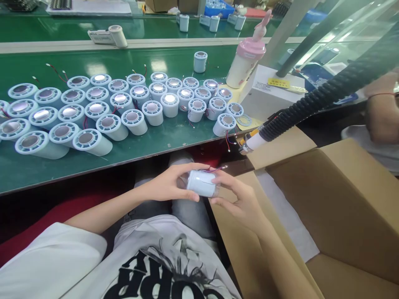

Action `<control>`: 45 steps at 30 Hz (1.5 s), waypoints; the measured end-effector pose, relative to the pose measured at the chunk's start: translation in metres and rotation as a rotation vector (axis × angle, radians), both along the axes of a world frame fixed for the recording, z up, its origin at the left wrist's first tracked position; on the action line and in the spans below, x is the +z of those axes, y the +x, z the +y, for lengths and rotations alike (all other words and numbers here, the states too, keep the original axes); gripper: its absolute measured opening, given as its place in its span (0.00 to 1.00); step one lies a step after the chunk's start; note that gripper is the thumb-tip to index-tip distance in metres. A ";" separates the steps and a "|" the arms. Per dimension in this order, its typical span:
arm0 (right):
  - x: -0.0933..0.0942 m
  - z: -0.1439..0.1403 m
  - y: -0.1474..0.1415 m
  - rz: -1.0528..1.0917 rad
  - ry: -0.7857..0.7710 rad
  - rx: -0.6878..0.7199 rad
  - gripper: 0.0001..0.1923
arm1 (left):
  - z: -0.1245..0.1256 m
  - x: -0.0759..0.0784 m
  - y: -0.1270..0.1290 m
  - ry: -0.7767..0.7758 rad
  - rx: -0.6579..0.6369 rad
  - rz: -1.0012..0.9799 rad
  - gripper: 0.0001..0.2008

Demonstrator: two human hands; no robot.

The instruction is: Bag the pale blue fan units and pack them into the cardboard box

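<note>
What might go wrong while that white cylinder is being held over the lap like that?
The white cylinder is held only by the fingertips of the left hand and right hand, above the lap beside the open cardboard box; it could slip and drop. Its thin red wires stick out near the fingers and might snag or get tugged.

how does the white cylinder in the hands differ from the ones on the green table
The held cylinder lies on its side between the left hand and right hand, below the table edge; the table cylinders stand upright in a packed cluster on the green table, reflective discs facing up. All are white with thin wires.
</note>
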State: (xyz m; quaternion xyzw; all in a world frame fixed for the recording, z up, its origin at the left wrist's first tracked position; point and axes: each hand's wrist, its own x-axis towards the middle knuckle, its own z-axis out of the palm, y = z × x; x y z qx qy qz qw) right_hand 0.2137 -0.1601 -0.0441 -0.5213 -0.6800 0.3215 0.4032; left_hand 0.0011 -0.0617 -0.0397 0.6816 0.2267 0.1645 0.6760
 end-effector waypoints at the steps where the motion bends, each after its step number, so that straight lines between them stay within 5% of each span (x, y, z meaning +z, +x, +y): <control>1: 0.000 -0.001 0.000 0.041 -0.028 0.005 0.18 | 0.000 0.000 -0.001 0.050 -0.010 -0.013 0.35; 8: 0.006 -0.004 -0.001 0.239 -0.201 0.005 0.19 | 0.000 -0.002 -0.006 0.215 -0.076 -0.059 0.38; 25: 0.019 -0.004 -0.012 0.545 -0.565 -0.071 0.15 | 0.000 0.000 -0.011 0.270 -0.126 -0.071 0.38; 39: 0.002 0.002 -0.018 0.770 -0.851 -0.083 0.27 | 0.001 -0.001 -0.008 0.215 -0.154 -0.100 0.37; 45: 0.006 0.007 -0.024 0.832 -1.111 -0.045 0.32 | -0.001 -0.002 -0.009 0.258 -0.129 -0.117 0.37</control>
